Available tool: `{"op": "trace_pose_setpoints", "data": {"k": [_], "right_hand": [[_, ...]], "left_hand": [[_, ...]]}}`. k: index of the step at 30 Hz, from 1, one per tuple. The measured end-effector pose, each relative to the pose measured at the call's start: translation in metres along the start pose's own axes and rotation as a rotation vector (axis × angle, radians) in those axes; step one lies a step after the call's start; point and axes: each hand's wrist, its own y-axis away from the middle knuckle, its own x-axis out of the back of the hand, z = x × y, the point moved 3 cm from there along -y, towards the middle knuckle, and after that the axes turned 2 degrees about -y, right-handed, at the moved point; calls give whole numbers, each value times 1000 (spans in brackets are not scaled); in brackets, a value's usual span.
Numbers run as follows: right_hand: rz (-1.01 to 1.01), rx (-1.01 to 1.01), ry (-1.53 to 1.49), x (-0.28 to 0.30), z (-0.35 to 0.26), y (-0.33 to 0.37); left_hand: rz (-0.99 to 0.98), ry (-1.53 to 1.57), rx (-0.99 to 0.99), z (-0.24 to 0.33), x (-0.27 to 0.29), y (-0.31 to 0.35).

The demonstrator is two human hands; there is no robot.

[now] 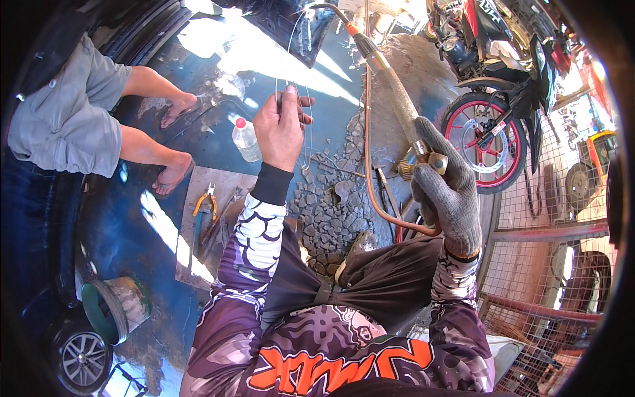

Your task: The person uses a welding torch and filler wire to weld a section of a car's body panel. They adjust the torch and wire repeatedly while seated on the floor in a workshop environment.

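Observation:
My bare left hand (pixel 280 132) is closed, pinching a thin metal wire (pixel 289 49) that runs up from the fingertips and also loops down beside the hand. In a grey knit glove, my right hand (pixel 456 182) grips a gas torch (pixel 395 92) by its lower end, near the brass valve fittings. The torch's long tube slants up and left, and its bent tip reaches the top edge near the wire's upper end. A dark, shiny piece (pixel 314 43) is just below the tip. From the torch a copper-coloured hose (pixel 368 159) curves up past my left hand.
At left stands another person in shorts (pixel 69 122) and flip-flops. A clear bottle with a red cap (pixel 246 142), yellow-handled pliers (pixel 207 202) on a board (pixel 185 255), and broken stones (pixel 331 205) lie before me. A bucket (pixel 119 308), motorcycle (pixel 489 132) and wire-mesh fence (pixel 529 264) flank me.

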Motion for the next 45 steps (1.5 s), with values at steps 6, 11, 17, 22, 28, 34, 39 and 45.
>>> {"op": "trace_pose_setpoints", "data": {"k": [6, 11, 17, 22, 28, 34, 39, 45], "right_hand": [[2, -50, -35, 2, -3, 2], [-10, -64, -8, 2, -5, 1], [-29, -40, 24, 4, -4, 0], [-8, 70, 77, 3, -2, -3], [-34, 16, 22, 2, -4, 0], [-1, -15, -4, 3, -5, 0], [-22, 31, -20, 4, -3, -1], [-23, -15, 2, 5, -2, 1]], "left_hand": [[-6, -14, 22, 0, 0, -1], [-6, -29, 14, 0, 0, 0], [-16, -15, 23, 0, 0, -1], [-8, -20, 22, 0, -1, -2], [-11, 9, 13, 1, -1, -1], [-10, -44, 5, 3, -1, -2], [-9, -39, -10, 3, -1, -2], [-11, -49, -2, 3, 0, -1]]}}
